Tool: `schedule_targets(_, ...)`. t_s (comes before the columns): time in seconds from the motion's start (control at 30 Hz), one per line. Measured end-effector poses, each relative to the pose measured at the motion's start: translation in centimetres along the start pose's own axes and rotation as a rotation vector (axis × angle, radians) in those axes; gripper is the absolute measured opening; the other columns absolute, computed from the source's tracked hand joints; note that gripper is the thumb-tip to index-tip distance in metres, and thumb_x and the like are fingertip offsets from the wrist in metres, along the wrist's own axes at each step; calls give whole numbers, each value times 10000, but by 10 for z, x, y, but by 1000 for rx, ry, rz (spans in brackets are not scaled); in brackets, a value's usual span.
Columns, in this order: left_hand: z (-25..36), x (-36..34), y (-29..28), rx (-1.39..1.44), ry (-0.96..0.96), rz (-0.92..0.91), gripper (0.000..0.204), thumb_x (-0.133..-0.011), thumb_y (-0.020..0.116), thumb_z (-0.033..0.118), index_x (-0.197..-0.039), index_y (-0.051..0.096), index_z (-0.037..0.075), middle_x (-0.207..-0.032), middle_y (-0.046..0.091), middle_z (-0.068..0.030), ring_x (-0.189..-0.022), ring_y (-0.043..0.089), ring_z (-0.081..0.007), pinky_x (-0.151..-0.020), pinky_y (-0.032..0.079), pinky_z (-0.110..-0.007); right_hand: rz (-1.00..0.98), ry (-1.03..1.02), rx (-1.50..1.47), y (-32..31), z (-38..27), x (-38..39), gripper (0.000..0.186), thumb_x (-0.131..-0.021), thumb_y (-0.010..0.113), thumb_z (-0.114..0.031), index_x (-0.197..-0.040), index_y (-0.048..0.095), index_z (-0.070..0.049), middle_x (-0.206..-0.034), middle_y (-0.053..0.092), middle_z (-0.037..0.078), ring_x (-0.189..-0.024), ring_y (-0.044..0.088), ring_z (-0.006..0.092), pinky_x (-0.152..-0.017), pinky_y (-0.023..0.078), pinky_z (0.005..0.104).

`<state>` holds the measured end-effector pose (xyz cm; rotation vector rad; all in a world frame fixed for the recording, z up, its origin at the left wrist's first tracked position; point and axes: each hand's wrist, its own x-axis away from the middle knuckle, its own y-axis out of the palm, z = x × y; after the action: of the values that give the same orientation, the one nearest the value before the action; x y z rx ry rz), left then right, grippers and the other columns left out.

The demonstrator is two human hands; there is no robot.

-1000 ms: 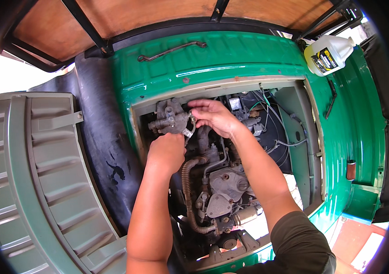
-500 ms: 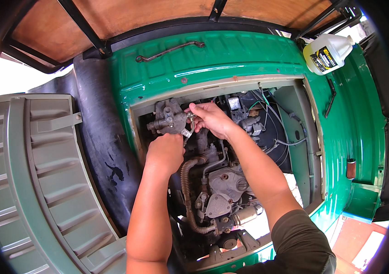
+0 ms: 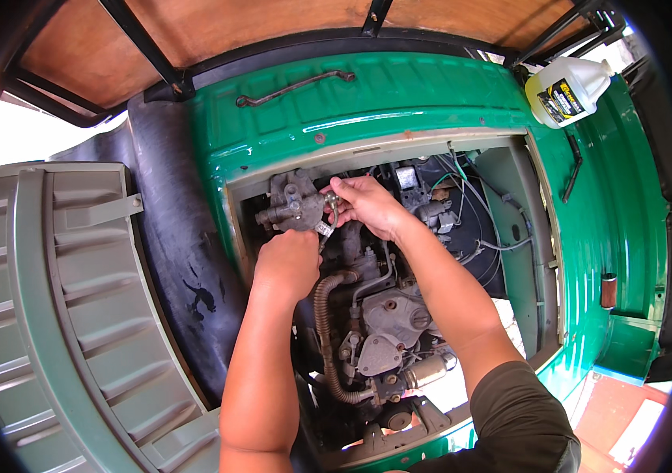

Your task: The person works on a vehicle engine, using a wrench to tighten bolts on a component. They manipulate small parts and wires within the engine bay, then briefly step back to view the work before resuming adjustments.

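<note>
Both my hands reach into the open engine bay (image 3: 509, 197) of a green vehicle. My left hand (image 3: 287, 262) is closed just below a grey metal carburettor-like part (image 3: 290, 206) at the bay's upper left; what it grips is hidden under the fingers. My right hand (image 3: 367, 206) pinches a small metal fitting (image 3: 330, 203) on the right side of that part. A small silver clip (image 3: 323, 229) hangs between the two hands. Below them sit a ribbed hose (image 3: 322, 315) and the grey engine block (image 3: 395, 315).
A grey ribbed engine cover (image 3: 60, 315) lies open at the left beside a black rubber flap (image 3: 178, 236). A long wrench (image 3: 293, 87) rests on the green body above the opening. A white bottle with yellow liquid (image 3: 569, 91) stands at the upper right. Wires run through the bay.
My right hand has shifted slightly left, closer onto the fitting on the grey part. My left hand stays below it, almost unmoved.
</note>
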<state>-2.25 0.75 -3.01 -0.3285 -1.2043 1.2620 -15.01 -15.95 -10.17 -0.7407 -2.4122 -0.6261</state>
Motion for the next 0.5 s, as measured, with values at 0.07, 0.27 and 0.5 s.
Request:
schedule_targets(0.07,1,0,-1,-6,-4,5,191,-891,741,177,-964,703,4,-922,736,-230,-940,717,-416,-833,570,-520,-4,-34,14,-1,3,0,382,-1040,658,-253,-1266,642,55,-1033,714,105,-878,710,189,-758,576,310)
schedule_targets(0.27,0,1,1,10,-14,7,200,-889,745,177,-963,699,-3,-917,735,-233,-934,717,-418,-825,572,-516,29,-54,-94,-8,3,7,458,-964,749,-146,-1353,609,50,-1103,724,110,-994,741,219,-834,579,312)
schedule_targets(0.5,0,0,2,5,4,14,195,-895,741,175,-963,698,-3,-911,734,-233,-928,718,-417,-822,572,-516,-17,-52,-168,-7,-4,11,488,-917,784,-94,-1361,614,15,-1293,697,105,-993,736,204,-901,577,315)
